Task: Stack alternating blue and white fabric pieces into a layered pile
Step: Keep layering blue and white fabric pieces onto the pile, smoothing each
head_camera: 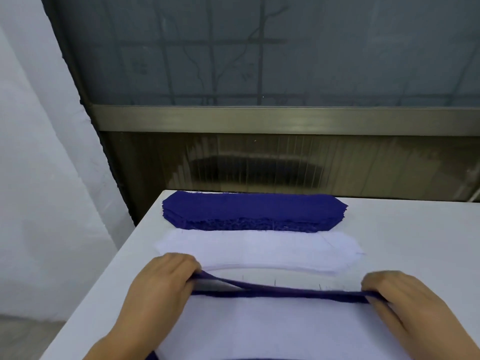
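head view: the left hand [166, 278] and right hand [387, 289] each pinch one end of a blue fabric piece [285, 292], held taut just above the white top of the layered pile [259, 331] at the table's [415, 229] near edge. behind it lie a white stack [259, 249] and, by the far edge, a blue stack [249, 209]. the piece looks light, limp and fray-prone; gripping both short ends seems best, since it would likely sag or fold if held at one point only.

Far stack [254, 211] lies behind middle stack [259, 249] on table [415, 229].
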`<action>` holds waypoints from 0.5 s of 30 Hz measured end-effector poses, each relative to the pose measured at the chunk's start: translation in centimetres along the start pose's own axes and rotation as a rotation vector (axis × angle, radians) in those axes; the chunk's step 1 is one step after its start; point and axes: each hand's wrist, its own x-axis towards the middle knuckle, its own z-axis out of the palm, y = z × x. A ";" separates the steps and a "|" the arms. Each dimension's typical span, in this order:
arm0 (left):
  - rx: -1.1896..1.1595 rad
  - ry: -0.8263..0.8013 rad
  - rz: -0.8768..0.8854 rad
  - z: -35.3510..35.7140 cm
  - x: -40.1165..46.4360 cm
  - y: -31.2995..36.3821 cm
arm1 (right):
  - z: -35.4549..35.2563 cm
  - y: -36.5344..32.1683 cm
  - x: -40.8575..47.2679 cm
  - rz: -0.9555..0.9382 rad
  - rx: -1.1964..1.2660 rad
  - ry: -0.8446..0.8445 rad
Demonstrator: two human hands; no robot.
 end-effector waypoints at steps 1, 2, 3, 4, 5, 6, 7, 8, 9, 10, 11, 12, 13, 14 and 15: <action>-0.017 0.028 0.005 0.0 -0.8 0.3 | -0.2 -0.5 -0.7 0.002 0.012 0.013; -0.023 0.064 0.016 0.1 -1.6 0.4 | -0.7 -1.1 -1.3 0.010 0.023 0.005; -0.021 0.094 0.017 0.3 -2.4 0.4 | -0.7 -1.4 -1.9 -0.003 0.018 0.001; -0.022 0.115 0.024 0.4 -3.1 0.5 | -0.9 -1.8 -2.3 -0.008 0.013 -0.008; -0.025 0.121 0.030 0.5 -3.8 0.5 | -0.9 -1.8 -2.7 -0.023 0.015 -0.022; -0.024 0.128 0.047 0.7 -4.4 0.4 | -1.3 -2.3 -2.9 -0.027 0.017 -0.036; -0.020 0.130 0.054 0.8 -4.9 0.3 | -1.2 -2.3 -3.2 -0.049 0.021 -0.036; -0.015 0.138 0.057 0.9 -5.4 0.2 | -1.4 -2.6 -3.4 -0.053 0.003 -0.052; -0.020 0.141 0.041 1.0 -5.7 0.0 | -1.0 -2.5 -3.8 -0.073 -0.003 -0.046; -0.025 0.151 0.012 1.3 -5.9 -0.3 | -1.0 -2.7 -4.1 -0.038 -0.014 -0.091; -0.028 0.154 -0.045 1.6 -6.0 -0.6 | -0.9 -2.5 -4.3 -0.043 0.004 -0.103; -0.032 0.151 -0.113 1.9 -6.0 -1.0 | -1.5 -2.7 -4.3 -0.029 0.015 -0.121; -0.035 0.145 -0.173 2.1 -5.8 -1.5 | -1.2 -2.3 -4.4 -0.075 -0.005 -0.163; -0.034 0.128 -0.203 2.3 -5.6 -1.9 | -1.0 -2.1 -4.6 -0.035 -0.011 -0.210; -0.024 0.112 -0.209 2.4 -5.5 -2.2 | -0.4 -1.7 -4.9 -0.032 0.016 -0.230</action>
